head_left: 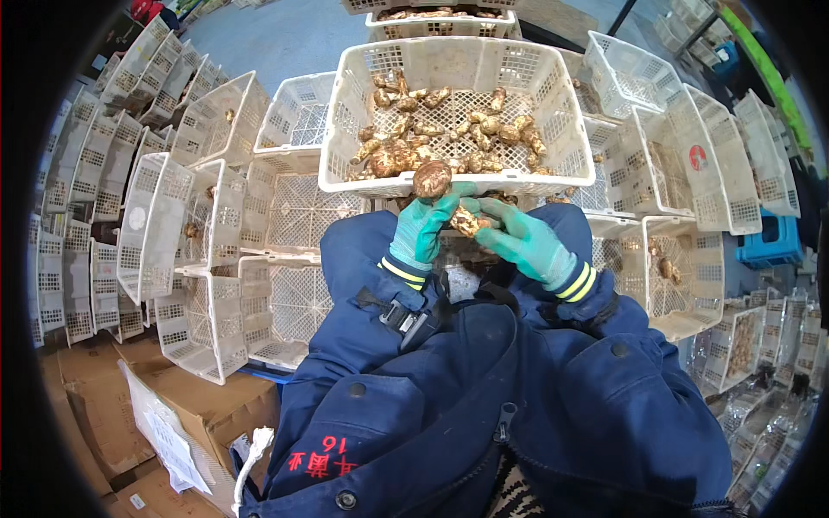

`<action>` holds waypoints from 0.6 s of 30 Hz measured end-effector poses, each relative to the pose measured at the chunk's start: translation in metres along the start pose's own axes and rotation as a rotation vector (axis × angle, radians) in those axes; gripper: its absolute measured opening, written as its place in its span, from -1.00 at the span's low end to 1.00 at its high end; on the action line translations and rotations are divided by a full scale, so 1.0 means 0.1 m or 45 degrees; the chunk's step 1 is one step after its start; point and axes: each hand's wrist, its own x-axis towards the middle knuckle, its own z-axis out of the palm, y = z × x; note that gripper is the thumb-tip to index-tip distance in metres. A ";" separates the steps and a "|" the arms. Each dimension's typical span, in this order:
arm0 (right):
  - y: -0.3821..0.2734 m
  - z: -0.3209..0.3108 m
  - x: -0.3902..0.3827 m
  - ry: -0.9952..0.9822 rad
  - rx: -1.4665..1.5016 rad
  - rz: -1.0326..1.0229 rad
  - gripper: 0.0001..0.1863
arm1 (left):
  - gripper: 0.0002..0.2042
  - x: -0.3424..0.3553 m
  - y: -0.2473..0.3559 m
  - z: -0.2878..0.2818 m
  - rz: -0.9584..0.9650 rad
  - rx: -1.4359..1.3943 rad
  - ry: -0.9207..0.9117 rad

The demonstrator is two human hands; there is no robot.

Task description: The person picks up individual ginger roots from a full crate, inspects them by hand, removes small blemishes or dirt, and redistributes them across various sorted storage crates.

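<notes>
Both my hands wear green-coated gloves and meet in front of a white plastic crate of mushrooms. My left hand (pixel 421 231) is closed round a mushroom with a round brown cap (pixel 432 180), which sticks up above the fingers. My right hand (pixel 525 243) has its fingers closed on a pale, brown-flecked mushroom stem (pixel 467 222), its tip close to the left glove. Whether cap and stem belong to one mushroom I cannot tell, since the gloves cover the part between. In the crate (pixel 458 183) just beyond lie several mushrooms (pixel 401 157), heaped mostly along its near side.
White crates stand stacked on both sides, among them one at the left (pixel 298 207) and one at the right (pixel 682 285) with a few mushrooms. Cardboard boxes (pixel 203 388) sit at the lower left. A blue basket (pixel 768 242) is at the far right.
</notes>
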 end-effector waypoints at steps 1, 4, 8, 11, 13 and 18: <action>0.19 0.02 0.11 0.062 -0.219 -0.236 -0.49 | -0.67 0.02 -0.06 -0.01 -0.002 0.003 -0.010; 0.32 0.09 0.17 0.200 -0.393 -0.284 -0.49 | -0.63 0.05 -0.22 -0.09 -0.006 0.107 0.092; 0.26 0.07 0.07 0.399 -0.383 -0.242 -0.54 | -0.61 0.10 -0.24 -0.05 0.019 -0.027 0.074; 0.18 0.06 0.05 0.519 -0.794 -0.567 -0.52 | -0.62 0.10 -0.26 -0.06 0.023 -0.194 0.015; 0.20 0.05 0.10 0.553 -0.823 -0.740 -0.47 | -0.63 0.07 -0.21 -0.05 -0.068 -0.023 0.148; 0.18 0.13 0.16 0.392 -0.977 -0.612 -0.40 | -0.69 0.03 -0.43 -0.27 -0.062 0.225 0.275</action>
